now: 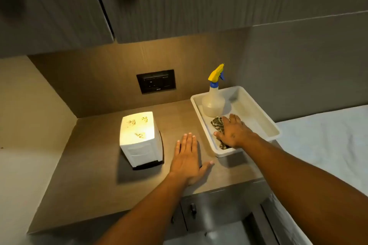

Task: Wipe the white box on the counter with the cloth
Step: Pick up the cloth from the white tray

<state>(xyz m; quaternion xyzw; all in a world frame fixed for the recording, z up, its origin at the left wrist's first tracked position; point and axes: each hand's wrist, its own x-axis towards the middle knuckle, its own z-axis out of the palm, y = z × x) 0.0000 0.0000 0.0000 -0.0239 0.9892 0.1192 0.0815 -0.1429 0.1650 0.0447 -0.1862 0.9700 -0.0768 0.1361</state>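
Forearms fill the bottom of the view, reaching out over the counter point(99, 185) edge. Just past them, the left hand point(187, 157) lies flat and spread, palm down on the bare counter, holding nothing. It sits between the white box point(138, 139) and the white tray point(201, 115), close to the box but not touching it. The right hand point(232, 133) is inside the tray, pressed down on a checked cloth point(218, 125), with fingers draped over it; whether they have actually closed around the cloth cannot be told from here. A spray bottle point(213, 97) with a yellow and blue trigger stands upright in the same tray, just behind the cloth and the fingertips. That closeness is the main risk: lifting the cloth with a backward sweep could knock the bottle over in the tray. The box stands upright on a dark base, well to the left of the tray, with brownish smudges across its top; it looks tall and narrow, so a hard sideways wipe without the free hand steadying it could tip or slide it. A dark wall socket point(156, 81) sits on the back panel behind, so any stray spray toward it would be unwelcome. No brand, label or writing can be read on the box, bottle or tray; a tiny mark on the socket plate is too small to make out.
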